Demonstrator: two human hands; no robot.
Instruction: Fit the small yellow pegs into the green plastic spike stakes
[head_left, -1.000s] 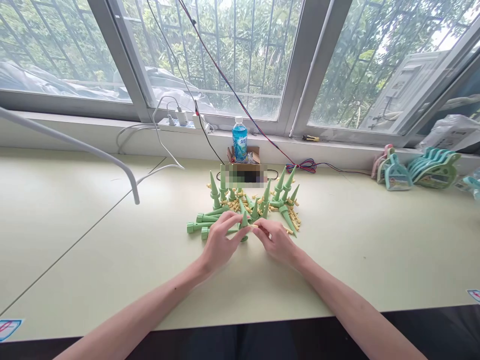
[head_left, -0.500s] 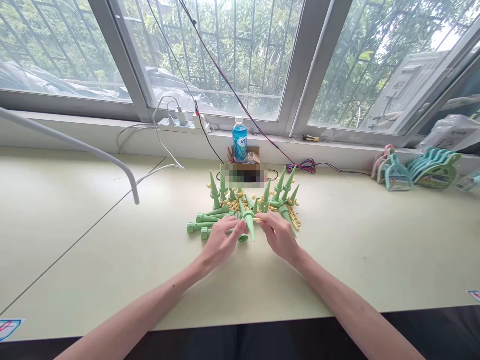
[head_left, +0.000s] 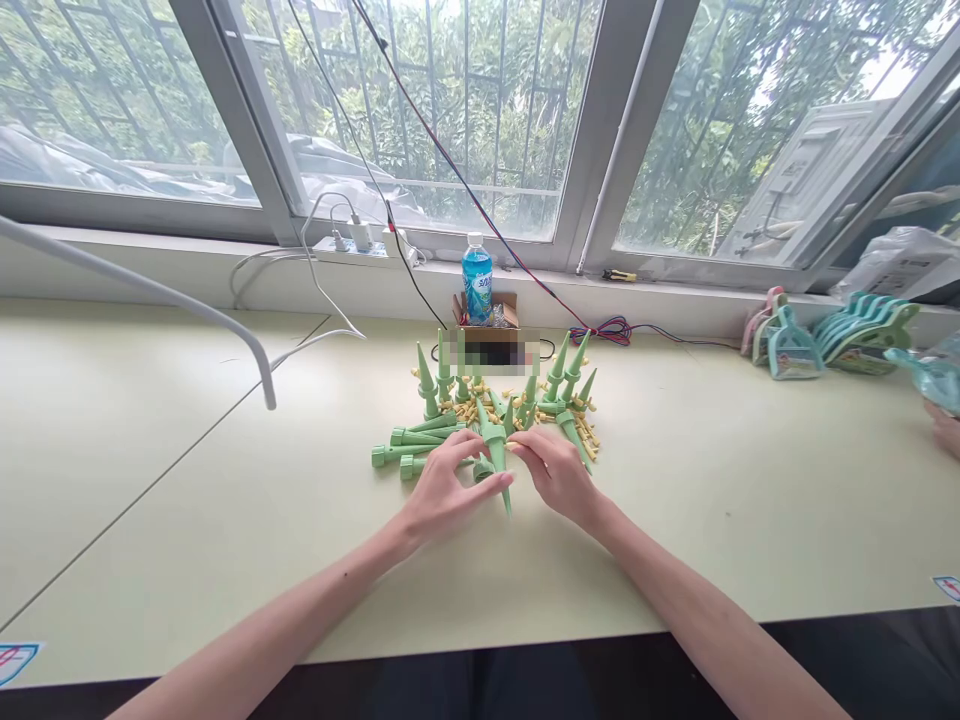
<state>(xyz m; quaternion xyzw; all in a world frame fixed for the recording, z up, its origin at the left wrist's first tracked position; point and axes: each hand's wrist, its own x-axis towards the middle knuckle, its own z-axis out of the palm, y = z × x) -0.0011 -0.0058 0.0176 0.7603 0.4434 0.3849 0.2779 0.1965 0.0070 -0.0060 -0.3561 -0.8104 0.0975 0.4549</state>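
A green plastic plant-watering spike is held in front of me, its pointed tip toward me. My left hand grips it from the left, the fingers by its collar and the thumb against the tapered part. My right hand pinches a small yellow valve at the spike's right side; the fingers hide most of it. Just behind my hands lies a pile of yellow valves. Several green spikes stand upright around them, among them one at the left. More green spikes lie beside my left hand.
A blue bottle stands in a small cardboard box by the window sill. Coiled cable lies behind. Small dustpans stand at the right, near another person's hand. A white curved bar hangs at the left.
The spike has shifted slightly toward me, and my left thumb has moved down along it. My right hand keeps its pinch. Another person's hand with a light-blue item has appeared at the right edge.
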